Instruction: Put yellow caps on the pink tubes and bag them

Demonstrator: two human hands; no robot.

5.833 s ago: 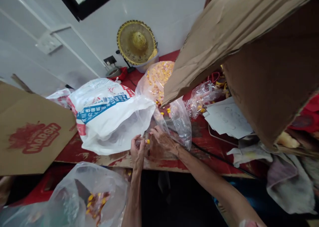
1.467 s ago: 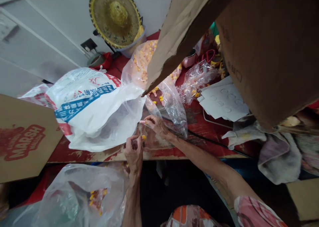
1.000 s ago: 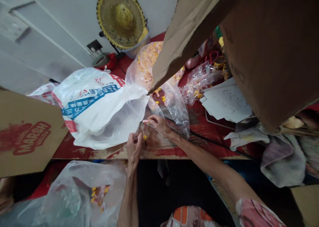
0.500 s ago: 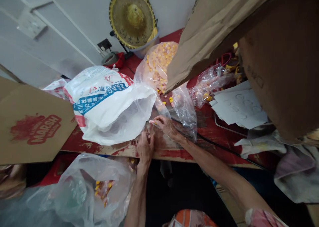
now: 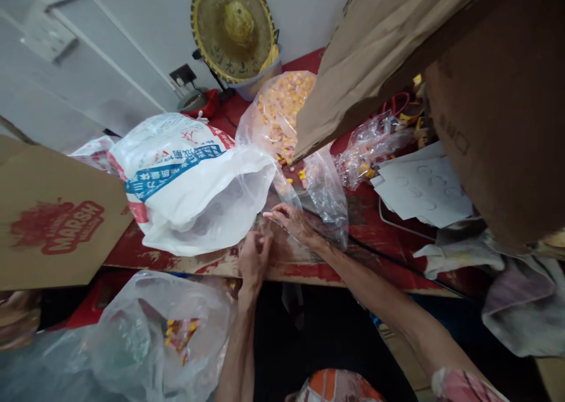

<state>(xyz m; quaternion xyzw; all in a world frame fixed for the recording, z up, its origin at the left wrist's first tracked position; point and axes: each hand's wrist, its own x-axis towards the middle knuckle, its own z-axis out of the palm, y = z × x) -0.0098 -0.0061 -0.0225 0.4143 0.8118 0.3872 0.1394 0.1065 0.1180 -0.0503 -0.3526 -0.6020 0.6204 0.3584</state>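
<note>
Many yellow plastic pieces are heaped in a clear plastic bag, and fewer are gathered in a 2nd bag below the table edge. The left hand is curled, its hold hidden; a thin piece appears pinched by the right hand.

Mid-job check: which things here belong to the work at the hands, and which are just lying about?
Part of the work: left hand; right hand; clear bag of yellow pieces; lower clear bag.
Just lying about: MARSH carton; straw hat; papers; cloth.
</note>
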